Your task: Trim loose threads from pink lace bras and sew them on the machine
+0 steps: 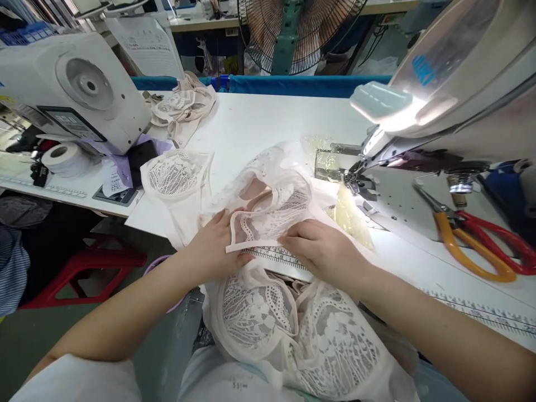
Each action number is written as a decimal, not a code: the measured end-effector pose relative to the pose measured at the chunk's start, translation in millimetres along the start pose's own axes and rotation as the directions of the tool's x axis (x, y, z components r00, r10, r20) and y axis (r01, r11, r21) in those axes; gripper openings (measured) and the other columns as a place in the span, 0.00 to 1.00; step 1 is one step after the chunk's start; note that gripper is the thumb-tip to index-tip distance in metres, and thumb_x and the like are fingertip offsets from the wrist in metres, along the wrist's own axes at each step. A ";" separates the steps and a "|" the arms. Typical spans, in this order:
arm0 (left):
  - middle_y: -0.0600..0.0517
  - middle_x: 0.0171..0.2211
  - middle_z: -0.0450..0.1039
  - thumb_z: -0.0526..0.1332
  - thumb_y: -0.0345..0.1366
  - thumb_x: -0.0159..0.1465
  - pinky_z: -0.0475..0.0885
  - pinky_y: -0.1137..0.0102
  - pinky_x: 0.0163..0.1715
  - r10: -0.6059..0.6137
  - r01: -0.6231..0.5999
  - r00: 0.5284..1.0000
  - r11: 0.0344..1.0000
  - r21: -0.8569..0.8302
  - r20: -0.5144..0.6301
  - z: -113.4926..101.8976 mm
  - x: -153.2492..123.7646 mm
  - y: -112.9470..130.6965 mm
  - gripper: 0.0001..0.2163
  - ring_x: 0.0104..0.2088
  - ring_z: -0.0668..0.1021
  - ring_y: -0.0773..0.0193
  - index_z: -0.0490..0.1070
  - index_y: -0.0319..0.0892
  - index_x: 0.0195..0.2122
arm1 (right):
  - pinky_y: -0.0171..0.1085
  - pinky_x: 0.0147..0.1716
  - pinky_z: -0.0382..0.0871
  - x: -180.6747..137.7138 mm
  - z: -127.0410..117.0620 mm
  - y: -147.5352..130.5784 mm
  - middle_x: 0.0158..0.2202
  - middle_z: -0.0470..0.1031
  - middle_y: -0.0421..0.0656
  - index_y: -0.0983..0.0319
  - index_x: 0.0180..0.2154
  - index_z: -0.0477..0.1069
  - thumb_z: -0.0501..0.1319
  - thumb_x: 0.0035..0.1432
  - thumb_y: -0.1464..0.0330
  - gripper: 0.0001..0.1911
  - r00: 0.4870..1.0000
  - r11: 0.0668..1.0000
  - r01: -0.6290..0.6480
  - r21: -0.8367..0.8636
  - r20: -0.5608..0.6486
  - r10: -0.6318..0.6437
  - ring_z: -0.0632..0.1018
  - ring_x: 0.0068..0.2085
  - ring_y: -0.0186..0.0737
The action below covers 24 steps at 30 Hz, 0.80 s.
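Note:
A white lace bra (288, 209) lies over the table's front edge, its far part reaching toward the sewing machine's presser foot (360, 181). My left hand (218, 245) is closed at the left end of its narrow bound band, with the thumb below. My right hand (320, 245) pinches the band's lower edge further right. Between the hands the band runs above a ruler strip (280, 257) on the table. Another lace bra (259, 312), cups up, rests on my lap below. Left of my left hand, a further lace cup (176, 176) hangs over the edge.
At right stands the lit sewing machine (456, 72), with orange-and-red-handled scissors (473, 240) on its bed. A heap of beige bras (184, 106) sits at the back. Another machine (84, 89) and a white tape roll (65, 159) are left. Beyond the table is a fan (288, 33).

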<state>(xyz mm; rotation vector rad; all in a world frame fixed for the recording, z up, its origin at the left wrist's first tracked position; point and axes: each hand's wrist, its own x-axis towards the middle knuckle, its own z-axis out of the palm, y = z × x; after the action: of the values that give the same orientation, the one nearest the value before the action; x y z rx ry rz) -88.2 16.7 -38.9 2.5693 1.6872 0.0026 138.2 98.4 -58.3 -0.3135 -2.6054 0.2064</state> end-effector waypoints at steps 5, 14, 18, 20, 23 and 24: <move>0.47 0.32 0.74 0.50 0.32 0.65 0.73 0.63 0.38 0.025 -0.034 0.980 0.998 -0.045 -0.199 -34.4 -34.6 36.9 0.11 0.37 0.75 0.60 0.70 0.38 0.31 | 0.37 0.27 0.70 1.7 -5.2 -2.0 0.29 0.74 0.50 0.71 0.36 0.74 0.53 0.60 0.77 0.11 1.000 1.000 0.010 0.029 0.006 -0.010 0.71 0.32 0.41; 0.41 0.42 0.71 0.50 0.34 0.66 0.71 0.61 0.45 0.185 -0.198 0.939 0.980 -0.017 -0.289 -2.5 5.1 49.8 0.13 0.44 0.72 0.56 0.66 0.31 0.46 | 0.40 0.31 0.72 -9.4 -11.1 -3.2 0.33 0.76 0.49 0.67 0.36 0.72 0.54 0.58 0.79 0.09 0.999 0.997 -0.029 0.069 0.043 0.026 0.73 0.36 0.42; 0.42 0.44 0.69 0.48 0.36 0.67 0.70 0.59 0.45 0.187 -0.195 0.960 0.981 -0.017 -0.207 12.9 8.0 42.3 0.15 0.45 0.71 0.55 0.64 0.31 0.50 | 0.39 0.31 0.72 -11.6 -11.2 -2.0 0.34 0.76 0.48 0.67 0.34 0.73 0.54 0.57 0.80 0.10 0.999 0.998 -0.009 0.067 0.033 0.007 0.73 0.36 0.42; 0.42 0.44 0.68 0.48 0.35 0.67 0.70 0.60 0.45 0.194 -0.200 0.962 0.980 -0.011 -0.192 8.6 6.4 42.4 0.15 0.45 0.70 0.56 0.64 0.32 0.50 | 0.39 0.31 0.72 -10.9 -11.8 -2.0 0.34 0.76 0.49 0.68 0.34 0.73 0.54 0.57 0.80 0.10 1.000 0.998 0.003 0.068 0.023 -0.004 0.73 0.36 0.42; 0.43 0.43 0.69 0.48 0.35 0.67 0.70 0.60 0.43 0.202 -0.206 0.964 0.978 -0.008 -0.171 0.9 5.6 43.8 0.15 0.44 0.71 0.56 0.65 0.32 0.50 | 0.39 0.31 0.72 -10.6 -13.5 -2.2 0.33 0.76 0.49 0.68 0.34 0.73 0.53 0.58 0.79 0.10 0.999 0.997 0.031 0.068 0.026 -0.032 0.73 0.36 0.42; 0.44 0.42 0.69 0.48 0.35 0.67 0.70 0.60 0.43 0.204 -0.207 0.966 0.978 -0.006 -0.162 -0.4 5.7 44.1 0.15 0.44 0.71 0.56 0.65 0.32 0.50 | 0.39 0.32 0.72 -11.1 -14.0 -2.1 0.33 0.76 0.49 0.68 0.34 0.73 0.53 0.58 0.79 0.10 0.999 0.997 0.041 0.068 0.031 -0.043 0.73 0.36 0.42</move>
<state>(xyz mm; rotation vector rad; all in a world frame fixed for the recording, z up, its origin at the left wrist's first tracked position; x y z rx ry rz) -45.5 4.4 -36.2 2.7810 1.4459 0.2450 154.2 94.7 -50.9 -0.2329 -2.6281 0.2864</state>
